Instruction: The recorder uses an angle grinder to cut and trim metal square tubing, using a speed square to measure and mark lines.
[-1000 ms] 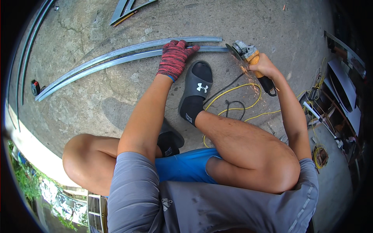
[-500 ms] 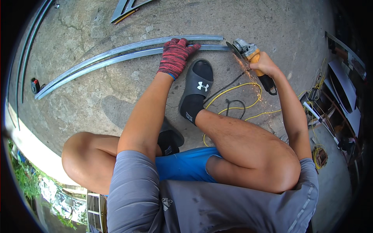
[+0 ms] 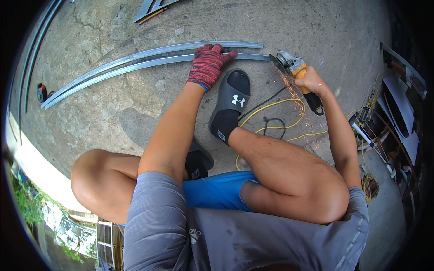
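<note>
Two long, shiny metal channels lie side by side on the concrete floor. My left hand, in a red and black knit glove, is wrapped over the nearer metal channel, its fingers reaching the farther metal channel. Bare, my right hand grips a yellow and black angle grinder. Its dark disc meets the right end of the nearer channel, and orange sparks spray down toward me from there. My slide sandal rests just below the channels.
A yellow cord and a black cable loop beside my right leg. At far left are a tape measure and more metal lengths. A metal square and a pencil lie at the top. Assorted scrap fills the right side.
The whole view has shifted slightly. The grinder keeps throwing sparks at the channel's end, and both hands hold nearly the same positions.
</note>
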Demonstrator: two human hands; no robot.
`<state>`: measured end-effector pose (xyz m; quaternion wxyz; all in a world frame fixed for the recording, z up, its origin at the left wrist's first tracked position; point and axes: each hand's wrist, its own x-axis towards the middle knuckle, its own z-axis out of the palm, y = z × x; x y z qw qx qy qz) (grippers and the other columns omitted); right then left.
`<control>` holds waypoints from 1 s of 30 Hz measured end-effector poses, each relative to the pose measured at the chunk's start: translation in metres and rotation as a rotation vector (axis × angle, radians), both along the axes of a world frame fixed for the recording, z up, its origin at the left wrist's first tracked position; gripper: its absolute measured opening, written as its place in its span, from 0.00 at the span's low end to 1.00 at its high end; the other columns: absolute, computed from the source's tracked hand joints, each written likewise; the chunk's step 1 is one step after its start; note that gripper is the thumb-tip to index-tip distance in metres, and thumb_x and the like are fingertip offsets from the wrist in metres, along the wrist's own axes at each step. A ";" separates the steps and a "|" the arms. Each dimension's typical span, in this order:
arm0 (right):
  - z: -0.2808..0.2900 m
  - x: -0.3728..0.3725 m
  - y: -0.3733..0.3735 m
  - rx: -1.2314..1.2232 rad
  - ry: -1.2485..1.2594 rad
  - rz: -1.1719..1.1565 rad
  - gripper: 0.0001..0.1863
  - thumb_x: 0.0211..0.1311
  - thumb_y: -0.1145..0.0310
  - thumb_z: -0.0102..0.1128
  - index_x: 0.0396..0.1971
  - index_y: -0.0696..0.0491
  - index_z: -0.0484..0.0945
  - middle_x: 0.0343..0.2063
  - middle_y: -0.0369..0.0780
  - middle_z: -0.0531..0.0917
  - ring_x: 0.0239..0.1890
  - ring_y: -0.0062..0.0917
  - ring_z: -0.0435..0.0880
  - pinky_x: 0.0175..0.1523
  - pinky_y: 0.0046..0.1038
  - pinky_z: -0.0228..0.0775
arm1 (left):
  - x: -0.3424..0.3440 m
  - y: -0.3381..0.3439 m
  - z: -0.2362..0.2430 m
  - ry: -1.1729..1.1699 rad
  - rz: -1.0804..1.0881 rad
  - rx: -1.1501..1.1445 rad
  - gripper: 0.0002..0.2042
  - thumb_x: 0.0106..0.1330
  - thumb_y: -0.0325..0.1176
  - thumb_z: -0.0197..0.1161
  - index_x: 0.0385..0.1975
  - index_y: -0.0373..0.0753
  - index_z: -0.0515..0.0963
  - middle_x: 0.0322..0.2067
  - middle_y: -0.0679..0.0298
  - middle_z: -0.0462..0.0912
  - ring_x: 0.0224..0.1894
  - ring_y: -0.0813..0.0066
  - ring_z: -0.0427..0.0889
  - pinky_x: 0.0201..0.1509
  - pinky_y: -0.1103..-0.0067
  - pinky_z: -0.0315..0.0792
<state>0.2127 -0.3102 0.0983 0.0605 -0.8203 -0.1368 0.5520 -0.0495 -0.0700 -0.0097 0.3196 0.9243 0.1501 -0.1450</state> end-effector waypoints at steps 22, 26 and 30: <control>-0.001 -0.001 -0.003 0.013 -0.021 0.018 0.19 0.40 0.69 0.70 0.35 0.61 0.80 0.30 0.39 0.83 0.31 0.23 0.81 0.39 0.28 0.74 | 0.004 0.001 0.004 0.059 0.060 -0.048 0.17 0.71 0.52 0.52 0.55 0.63 0.78 0.53 0.61 0.78 0.58 0.59 0.73 0.67 0.64 0.59; -0.007 0.002 -0.007 0.028 -0.039 0.018 0.18 0.40 0.69 0.70 0.33 0.62 0.80 0.28 0.39 0.83 0.29 0.24 0.81 0.38 0.28 0.74 | 0.002 -0.001 -0.001 0.000 0.032 -0.024 0.16 0.71 0.47 0.52 0.56 0.66 0.77 0.54 0.62 0.77 0.58 0.60 0.73 0.67 0.63 0.59; -0.005 0.000 0.001 0.010 -0.040 0.014 0.18 0.39 0.69 0.69 0.32 0.62 0.80 0.27 0.39 0.83 0.28 0.24 0.81 0.37 0.28 0.74 | 0.002 -0.001 0.001 0.006 0.026 -0.017 0.16 0.71 0.45 0.52 0.57 0.68 0.76 0.54 0.63 0.77 0.58 0.60 0.72 0.67 0.62 0.59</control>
